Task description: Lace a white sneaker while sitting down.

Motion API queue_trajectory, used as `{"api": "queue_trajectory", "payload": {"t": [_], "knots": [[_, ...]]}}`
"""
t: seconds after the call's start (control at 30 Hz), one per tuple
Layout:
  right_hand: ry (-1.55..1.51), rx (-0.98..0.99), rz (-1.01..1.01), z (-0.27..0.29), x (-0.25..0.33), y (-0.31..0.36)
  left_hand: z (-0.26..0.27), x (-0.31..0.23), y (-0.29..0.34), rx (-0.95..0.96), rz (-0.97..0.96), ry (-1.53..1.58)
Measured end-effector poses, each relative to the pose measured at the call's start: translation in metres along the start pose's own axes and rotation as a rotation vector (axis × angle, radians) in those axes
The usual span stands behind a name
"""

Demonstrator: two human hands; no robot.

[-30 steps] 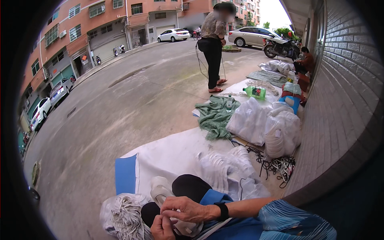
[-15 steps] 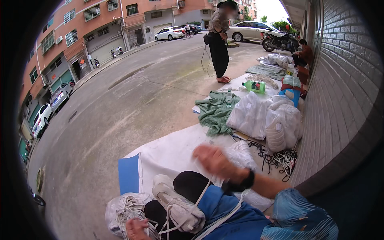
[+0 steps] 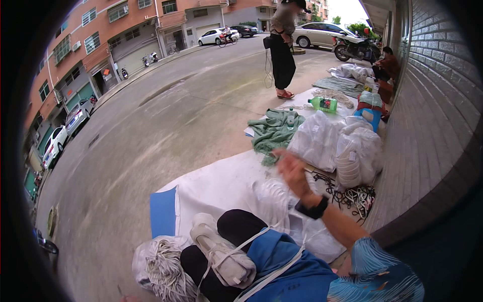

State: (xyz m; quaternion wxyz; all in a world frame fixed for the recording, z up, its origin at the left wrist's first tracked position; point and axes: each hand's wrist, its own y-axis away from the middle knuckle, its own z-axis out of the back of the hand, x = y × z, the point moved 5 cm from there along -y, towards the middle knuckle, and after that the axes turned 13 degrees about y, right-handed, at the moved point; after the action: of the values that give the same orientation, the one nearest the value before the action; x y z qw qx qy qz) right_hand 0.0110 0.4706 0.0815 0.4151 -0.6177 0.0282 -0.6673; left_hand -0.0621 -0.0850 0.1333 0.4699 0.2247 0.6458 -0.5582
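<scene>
On my lap, between dark-clad knees and a blue apron [image 3: 282, 251], lies a pale sneaker [image 3: 226, 256] with its toe pointing away from me. White laces [image 3: 279, 272] run from it across the apron. My right hand [image 3: 294, 173], with a dark band on its wrist, is raised beyond my knees over the white sheet; motion smears its fingers, so any lace in them cannot be made out. Only a sliver of my left hand [image 3: 132, 298] shows at the lower edge, its fingers hidden. Near it a bundle of white laces [image 3: 168, 269] rests in a clear plastic bag.
Pale shoes in plastic [image 3: 271, 201] lie on the white sheet [image 3: 216, 186] ahead. Farther right stand stuffed clear bags [image 3: 314, 141], beside dark cords [image 3: 332, 189], a green cloth [image 3: 274, 131] and a green bottle [image 3: 323, 104]. A brick wall [image 3: 432, 126] borders the right; a person [image 3: 283, 55] stands beyond.
My right hand has moved away from me and slightly right, up off the shoe. My left hand has dropped left from the lace bundle to the lower edge.
</scene>
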Motion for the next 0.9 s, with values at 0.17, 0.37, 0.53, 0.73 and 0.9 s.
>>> {"api": "queue_trajectory", "payload": {"t": [0.17,0.37,0.53,0.73,0.9], "knots": [[0.119,0.558,0.386,-0.098,0.055,0.1,-0.084,0.039,0.049,0.349,0.463,0.117],[0.329,0.783,0.43,-0.126,0.07,0.138,-0.159,0.062,0.092,0.73,0.214,-0.038],[0.271,0.892,0.448,-0.126,0.051,0.144,-0.16,0.074,0.1,0.804,0.181,-0.034],[0.215,0.922,0.269,-0.125,0.055,0.139,-0.154,0.089,0.101,0.83,0.408,-0.11],[0.272,0.973,0.338,-0.134,0.056,0.144,-0.152,0.1,0.1,0.817,0.65,0.089]]}}
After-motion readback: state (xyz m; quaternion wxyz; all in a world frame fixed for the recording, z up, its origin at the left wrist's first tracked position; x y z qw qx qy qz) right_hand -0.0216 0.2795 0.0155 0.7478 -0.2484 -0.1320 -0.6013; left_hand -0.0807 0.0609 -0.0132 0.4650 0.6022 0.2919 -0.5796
